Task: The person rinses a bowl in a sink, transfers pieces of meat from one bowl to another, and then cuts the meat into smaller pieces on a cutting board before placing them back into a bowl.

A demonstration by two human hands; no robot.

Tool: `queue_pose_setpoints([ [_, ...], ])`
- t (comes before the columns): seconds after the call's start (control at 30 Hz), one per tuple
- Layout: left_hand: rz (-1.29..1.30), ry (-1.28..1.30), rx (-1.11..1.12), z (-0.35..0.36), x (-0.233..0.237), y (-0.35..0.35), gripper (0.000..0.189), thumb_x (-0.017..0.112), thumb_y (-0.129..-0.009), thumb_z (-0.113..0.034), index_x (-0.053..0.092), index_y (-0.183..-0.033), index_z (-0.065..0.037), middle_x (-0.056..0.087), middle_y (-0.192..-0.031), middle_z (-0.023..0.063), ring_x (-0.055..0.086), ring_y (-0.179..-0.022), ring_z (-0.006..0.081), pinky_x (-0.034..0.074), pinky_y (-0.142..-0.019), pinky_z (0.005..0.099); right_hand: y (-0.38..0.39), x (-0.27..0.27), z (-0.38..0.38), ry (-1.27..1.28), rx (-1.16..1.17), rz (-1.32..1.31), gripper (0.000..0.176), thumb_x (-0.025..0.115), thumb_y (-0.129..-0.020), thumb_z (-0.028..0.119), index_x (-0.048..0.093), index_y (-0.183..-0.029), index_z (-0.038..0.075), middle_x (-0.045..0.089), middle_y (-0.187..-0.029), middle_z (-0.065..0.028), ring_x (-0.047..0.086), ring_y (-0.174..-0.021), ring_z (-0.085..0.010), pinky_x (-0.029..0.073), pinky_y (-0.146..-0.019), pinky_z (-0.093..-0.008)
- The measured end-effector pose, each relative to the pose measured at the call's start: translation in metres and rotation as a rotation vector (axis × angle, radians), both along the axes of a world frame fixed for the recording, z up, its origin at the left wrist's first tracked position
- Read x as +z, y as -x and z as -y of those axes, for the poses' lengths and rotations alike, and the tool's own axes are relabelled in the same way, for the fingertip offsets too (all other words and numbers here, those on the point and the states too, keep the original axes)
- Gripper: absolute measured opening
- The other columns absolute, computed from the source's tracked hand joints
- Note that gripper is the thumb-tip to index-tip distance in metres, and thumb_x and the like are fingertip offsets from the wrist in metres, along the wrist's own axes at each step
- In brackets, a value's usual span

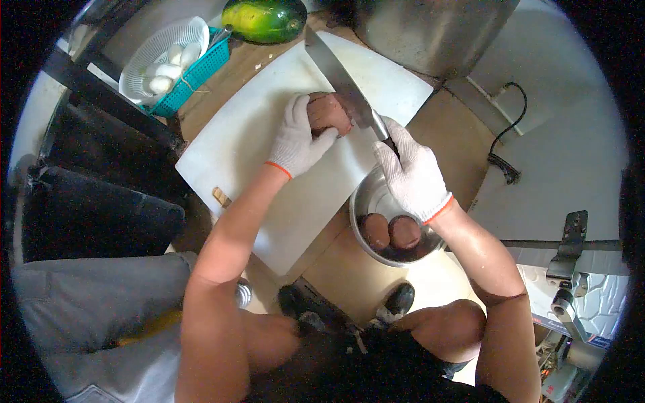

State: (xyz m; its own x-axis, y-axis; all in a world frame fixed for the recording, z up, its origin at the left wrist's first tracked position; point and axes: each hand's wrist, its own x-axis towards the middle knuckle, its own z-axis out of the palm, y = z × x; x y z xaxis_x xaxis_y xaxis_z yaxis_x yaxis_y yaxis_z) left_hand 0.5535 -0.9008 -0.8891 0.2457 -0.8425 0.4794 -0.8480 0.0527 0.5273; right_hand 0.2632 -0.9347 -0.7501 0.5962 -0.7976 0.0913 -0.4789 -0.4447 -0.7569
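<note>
On a white cutting board [269,134] lies a reddish-brown lump [329,112], perhaps meat or a peeled root. My left hand [297,138], in a white knit glove, presses down on it from the near side. A large cleaver [339,75] rests its blade against the lump's right side; my gloved right hand [415,173] grips its handle. Below my right wrist stands a metal bowl [369,201] with two more brown lumps [391,232] inside.
A green papaya-like fruit [264,19] lies beyond the board. At the upper left a white colander [161,57] with white pieces sits in a teal basket [201,70]. A big steel pot [430,30] stands at the top right. A black cable [504,144] trails on the right.
</note>
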Motion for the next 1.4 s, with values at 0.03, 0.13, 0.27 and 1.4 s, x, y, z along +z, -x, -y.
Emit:
queue_pose_setpoints([
  [0.03,-0.002,-0.002,0.000,-0.001,-0.007,-0.001,0.099,0.091,-0.100,-0.037,0.037,-0.170,0.007,0.047,-0.167,0.0368,0.056,-0.150,0.0542,0.048,-0.130,0.0590,-0.002,-0.002,-0.001,-0.002,0.000,-0.002,0.057,0.066,-0.114,0.036,0.068,-0.159,0.002,0.080,-0.115,-0.0392,0.080,-0.113,-0.0555,0.063,-0.104,-0.0609],
  [0.13,0.039,-0.056,0.050,-0.003,-0.009,-0.002,0.105,0.088,-0.101,-0.042,0.030,-0.175,0.005,0.047,-0.168,0.0422,0.054,-0.151,0.0622,0.048,-0.129,0.0628,-0.004,-0.015,0.005,-0.004,0.002,-0.124,0.061,0.067,-0.114,0.036,0.065,-0.162,-0.002,0.079,-0.113,-0.0395,0.080,-0.110,-0.0560,0.063,-0.101,-0.0609],
  [0.27,-0.067,-0.101,0.096,-0.015,0.010,0.006,0.093,0.084,-0.105,-0.040,0.038,-0.171,0.006,0.053,-0.163,0.0403,0.058,-0.148,0.0589,0.050,-0.127,0.0608,-0.003,-0.030,0.012,0.185,0.090,-0.137,0.061,0.068,-0.114,0.034,0.064,-0.163,-0.003,0.079,-0.103,-0.0372,0.081,-0.095,-0.0561,0.065,-0.086,-0.0612],
  [1.4,-0.111,0.058,0.305,0.004,-0.036,-0.041,0.071,0.053,-0.120,-0.053,0.058,-0.162,0.003,0.065,-0.157,0.0365,0.061,-0.144,0.0566,0.044,-0.128,0.0604,-0.021,0.025,-0.006,-0.163,0.049,0.275,0.054,0.070,-0.118,0.027,0.065,-0.166,0.003,0.085,-0.110,-0.0160,0.082,-0.088,-0.0213,0.066,-0.084,-0.0385],
])
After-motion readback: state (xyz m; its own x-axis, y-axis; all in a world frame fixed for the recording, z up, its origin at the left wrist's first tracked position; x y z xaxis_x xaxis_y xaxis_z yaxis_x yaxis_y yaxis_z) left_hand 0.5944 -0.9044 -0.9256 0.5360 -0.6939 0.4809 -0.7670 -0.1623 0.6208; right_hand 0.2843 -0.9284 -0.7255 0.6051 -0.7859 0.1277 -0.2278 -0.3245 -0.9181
